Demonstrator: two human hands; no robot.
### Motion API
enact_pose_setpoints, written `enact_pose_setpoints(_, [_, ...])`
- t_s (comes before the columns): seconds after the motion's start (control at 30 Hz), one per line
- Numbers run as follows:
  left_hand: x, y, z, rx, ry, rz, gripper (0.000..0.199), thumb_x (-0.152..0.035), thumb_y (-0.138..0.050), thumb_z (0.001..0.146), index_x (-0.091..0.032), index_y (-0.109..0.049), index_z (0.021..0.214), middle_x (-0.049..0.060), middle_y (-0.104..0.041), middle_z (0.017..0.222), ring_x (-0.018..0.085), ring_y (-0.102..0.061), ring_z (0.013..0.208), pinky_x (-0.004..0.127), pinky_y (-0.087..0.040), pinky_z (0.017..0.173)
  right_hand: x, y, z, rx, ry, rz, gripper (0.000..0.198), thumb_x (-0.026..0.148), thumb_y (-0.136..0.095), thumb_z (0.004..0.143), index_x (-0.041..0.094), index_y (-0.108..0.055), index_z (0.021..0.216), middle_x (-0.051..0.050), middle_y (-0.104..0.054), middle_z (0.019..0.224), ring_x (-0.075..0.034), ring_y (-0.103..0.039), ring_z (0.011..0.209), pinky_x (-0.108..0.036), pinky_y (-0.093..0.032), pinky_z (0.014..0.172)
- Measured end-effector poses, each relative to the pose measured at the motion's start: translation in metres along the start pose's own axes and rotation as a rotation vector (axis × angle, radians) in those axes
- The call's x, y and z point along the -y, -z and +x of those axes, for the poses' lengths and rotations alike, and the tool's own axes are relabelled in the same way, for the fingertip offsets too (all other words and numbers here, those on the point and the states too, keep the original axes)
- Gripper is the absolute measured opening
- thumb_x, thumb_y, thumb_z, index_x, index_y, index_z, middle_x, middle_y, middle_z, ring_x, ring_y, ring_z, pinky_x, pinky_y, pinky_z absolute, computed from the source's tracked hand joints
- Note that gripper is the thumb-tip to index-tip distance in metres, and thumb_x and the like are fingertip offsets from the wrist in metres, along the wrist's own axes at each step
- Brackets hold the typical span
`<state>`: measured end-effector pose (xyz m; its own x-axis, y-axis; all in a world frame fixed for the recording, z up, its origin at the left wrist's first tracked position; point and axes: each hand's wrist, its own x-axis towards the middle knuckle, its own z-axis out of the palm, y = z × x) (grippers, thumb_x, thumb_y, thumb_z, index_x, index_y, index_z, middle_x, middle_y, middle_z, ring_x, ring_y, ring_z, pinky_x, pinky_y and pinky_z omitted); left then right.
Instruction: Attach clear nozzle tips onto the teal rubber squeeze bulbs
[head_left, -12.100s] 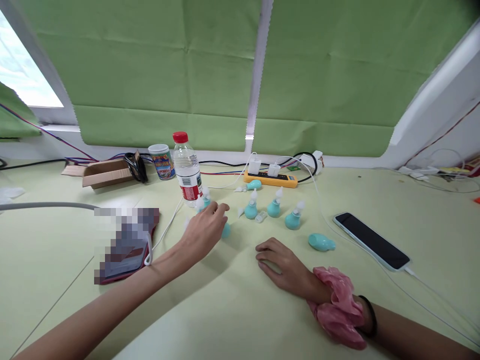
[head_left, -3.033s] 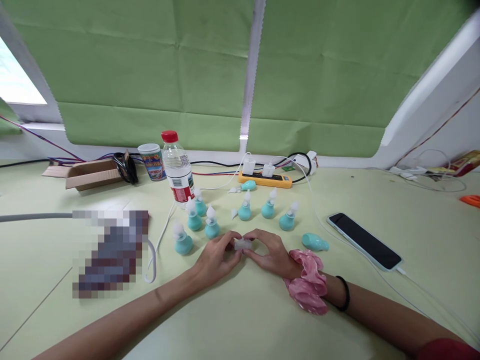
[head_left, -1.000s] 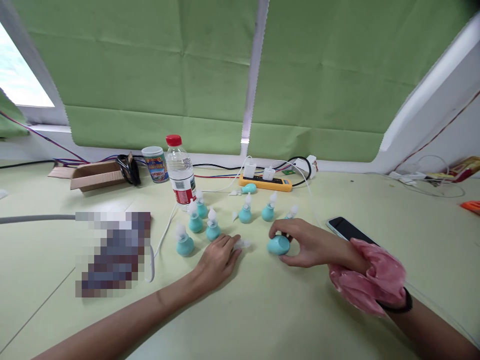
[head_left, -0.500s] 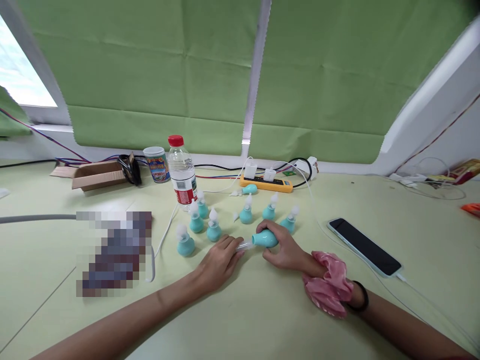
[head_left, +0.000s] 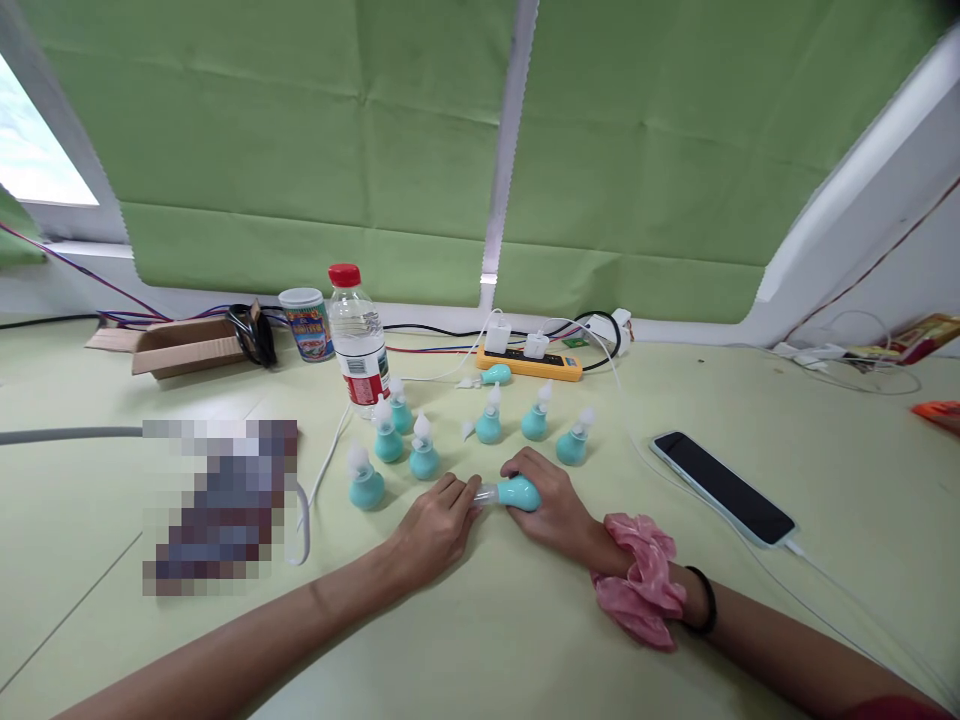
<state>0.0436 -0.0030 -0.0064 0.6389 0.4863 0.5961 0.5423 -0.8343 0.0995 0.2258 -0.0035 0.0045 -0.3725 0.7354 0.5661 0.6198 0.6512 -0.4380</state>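
My left hand [head_left: 435, 530] pinches a clear plastic nozzle [head_left: 486, 495], whose left end is hidden by the fingers. Closed around a teal squeeze bulb [head_left: 520, 492] is my right hand [head_left: 553, 508]. The bulb lies sideways, its neck up against the nozzle, so the two form one line; how deep the nozzle sits I cannot tell. Beyond my hands stand several similar teal bulbs with clear or whitish tips, such as a nasal aspirator [head_left: 366, 488] at the left and another aspirator [head_left: 572, 445] at the right. One more teal bulb [head_left: 496, 374] lies on its side farther back.
A water bottle [head_left: 361, 350] with a red cap stands behind the bulbs, beside a paper-labelled tub [head_left: 307, 328] and an open cardboard box [head_left: 184, 347]. An orange power strip [head_left: 529, 362] lies at the back. To the right a phone [head_left: 722, 488] is on its cable. A blurred-out object [head_left: 225, 510] lies left.
My right hand has brought the bulb left and slightly down onto the nozzle, and the bulb's neck now meets it. My left hand keeps its pinch. The view has shifted slightly.
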Motion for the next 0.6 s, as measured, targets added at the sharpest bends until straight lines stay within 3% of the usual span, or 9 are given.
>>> enact_pose_setpoints(0.23, [0.0,-0.002,-0.005,0.006,-0.183,0.356,0.03,-0.004,-0.032,0.08,0.004,-0.036,0.109,0.011,-0.054,0.07,0.019,-0.049,0.062,0.031,-0.043,0.051,0.01,0.001,0.0,0.058,-0.107,0.038,0.014,0.008,-0.047,0.059,0.017,-0.053,0.068,-0.001,-0.056,0.063,-0.012,-0.049,0.057,-0.021,-0.037,0.053])
enact_pose_setpoints(0.6, [-0.006,0.014,0.007,-0.019,-0.399,0.532,0.026,-0.001,-0.035,0.079,0.005,-0.041,0.104,0.012,-0.056,0.071,0.019,-0.052,0.063,0.031,-0.042,0.054,0.006,0.013,0.011,0.364,-0.397,0.304,0.006,0.011,-0.051,0.051,0.014,-0.05,0.056,0.005,-0.042,0.051,-0.007,-0.038,0.051,-0.016,-0.029,0.045])
